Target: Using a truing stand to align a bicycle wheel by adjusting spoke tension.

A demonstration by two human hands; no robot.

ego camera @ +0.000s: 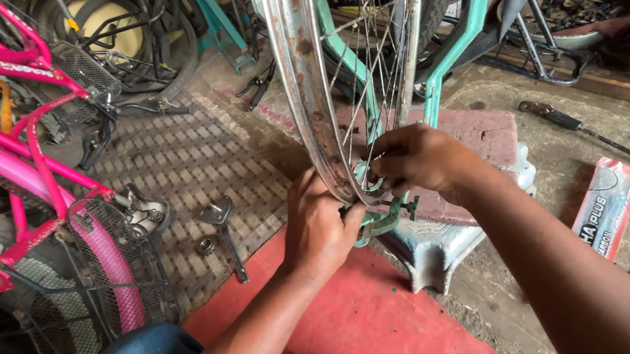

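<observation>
A bare, rusty bicycle wheel rim [302, 69] with thin spokes stands upright in a teal bicycle frame [463, 29] that is turned upside down. My left hand [320, 227] presses against the lower outside of the rim, fingers bent beside a teal bracket [382, 221] under it. My right hand [418, 160] reaches in from the other side, its fingertips pinching something small at the rim's inner edge among the spokes. What the fingers pinch is hidden.
A pink bicycle [18, 177] with wire baskets stands at the left. A metal spanner [226, 233] and a small ring lie on the woven mat [181, 160]. A screwdriver [591, 132] and a red-white packet [607, 205] lie on the concrete at right. A stool [446, 241] stands below the wheel.
</observation>
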